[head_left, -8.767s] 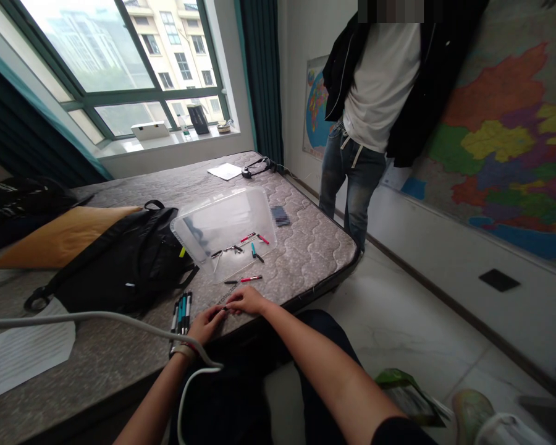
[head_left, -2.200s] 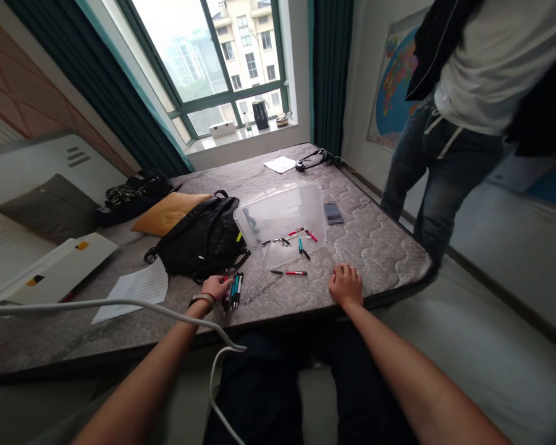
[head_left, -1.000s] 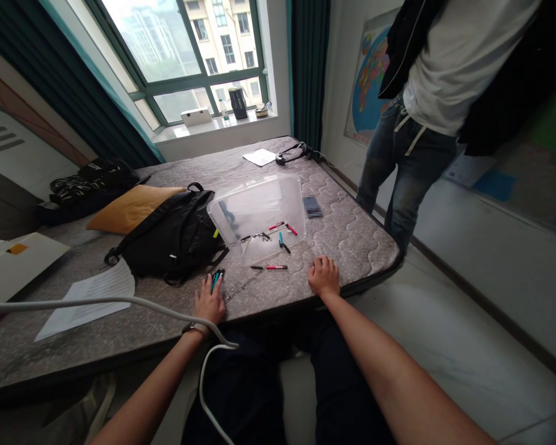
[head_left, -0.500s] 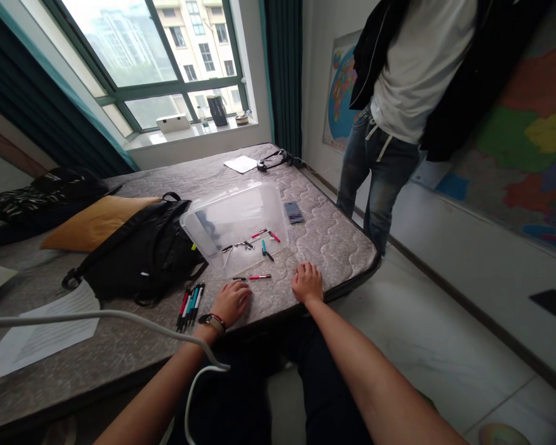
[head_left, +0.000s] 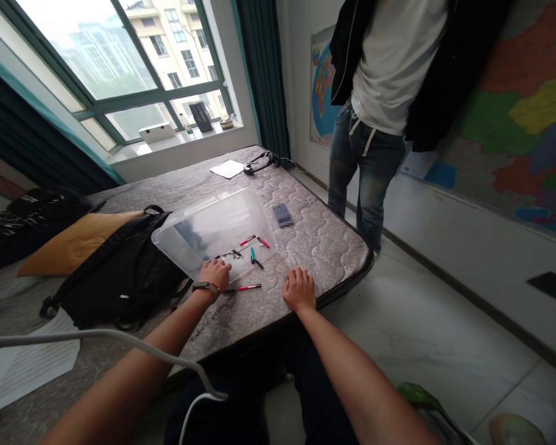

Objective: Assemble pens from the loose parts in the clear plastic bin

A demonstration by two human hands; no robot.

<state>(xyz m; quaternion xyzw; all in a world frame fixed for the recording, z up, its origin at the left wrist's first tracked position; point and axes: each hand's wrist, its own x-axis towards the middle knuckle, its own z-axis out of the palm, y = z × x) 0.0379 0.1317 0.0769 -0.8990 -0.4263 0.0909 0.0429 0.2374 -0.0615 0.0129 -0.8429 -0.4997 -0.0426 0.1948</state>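
Observation:
My left hand (head_left: 215, 273), with a watch on its wrist, reaches over the near edge of a clear plastic bin (head_left: 171, 247) lying on its side. Its fingers are loosely bent downward, and their tips are partly hidden beside small pen parts (head_left: 234, 253). Further right in the bin are red pen barrels (head_left: 262, 242) and a teal piece (head_left: 252, 254) with a black one. In front of the bin lies a red pen barrel (head_left: 249, 287), just right of my left hand. My right hand (head_left: 299, 288) rests palm down on the mattress (head_left: 324, 259), fingers slightly bent, holding nothing visible.
A black backpack (head_left: 115, 278) and orange pillow (head_left: 74, 238) lie left of the bin. A dark phone-like object (head_left: 283, 215) is to its right. A white cable (head_left: 120, 334) crosses over my left forearm. Beyond the mattress edge stands a person (head_left: 370, 123).
My left hand has moved forward from the mattress to the bin's near edge. The row of pens beside it is now hidden by my forearm. My right hand stays on the mattress.

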